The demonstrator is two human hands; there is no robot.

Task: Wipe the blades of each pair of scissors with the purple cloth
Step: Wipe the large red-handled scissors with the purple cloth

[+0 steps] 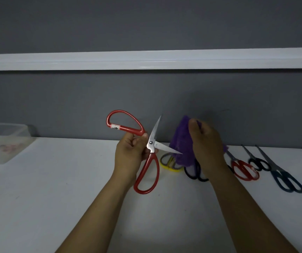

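Far left, at the table's back edge: clear plastic container (6,141), contents blurred. White table (55,189) runs the full width. Grey wall behind carries a white rail (146,61).

Left of centre: left hand (132,152) is raised above the table, fingers curled round the big red scissors (151,143) near the pivot. Scissors are spread wide. One red loop stands up and left with a white label on it; the other hangs down below the hand. One blade points up, the other points right towards the cloth. Whether its tip touches the cloth cannot be told.

Centre right: purple cloth (182,143) is bunched and held in the air by the right hand (206,143), thumb on top, fingers closed round it.

On the table, under and behind the cloth: yellow-handled scissors (170,166), then black-handled scissors (195,174), both partly hidden.

Further right, in a row, blades pointing away towards the wall: small red scissors (245,169), small black scissors (258,163), and dark blue scissors (287,181) nearest the right edge.
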